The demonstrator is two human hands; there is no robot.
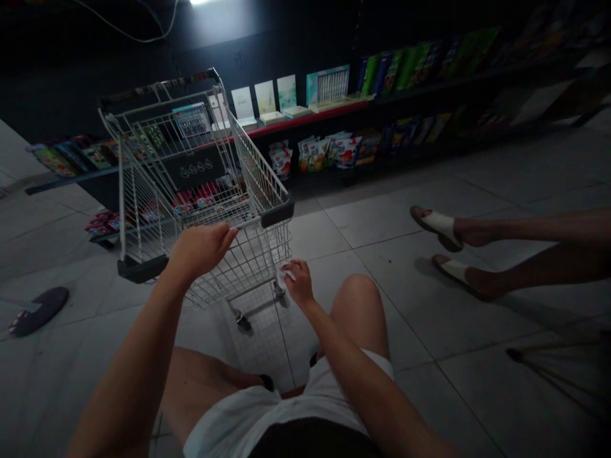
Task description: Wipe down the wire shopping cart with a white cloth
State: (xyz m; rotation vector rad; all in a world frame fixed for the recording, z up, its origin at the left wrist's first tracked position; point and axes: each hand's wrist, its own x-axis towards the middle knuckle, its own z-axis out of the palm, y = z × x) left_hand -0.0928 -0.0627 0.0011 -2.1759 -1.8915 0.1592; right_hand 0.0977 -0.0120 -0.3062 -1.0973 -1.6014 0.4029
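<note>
My left hand (pixel 200 249) is closed around the metal handle bar (pixel 238 222) of a wire shopping cart (pixel 191 172), which stands in front of me with its black-capped handle ends toward me. My right hand (pixel 298 283) is lower, beside the cart's wire end, pinching a small white piece of paper or tissue (pixel 287 275). Most of that white piece is hidden by my fingers. I cannot tell whether my right hand touches the cart.
Another person's legs in white sandals (pixel 439 229) stretch in from the right on the grey tile floor (pixel 382 222). Low dark shelves (pixel 310 114) with cards and packets run along the back. A dark oval object (pixel 39 310) lies on the floor at left.
</note>
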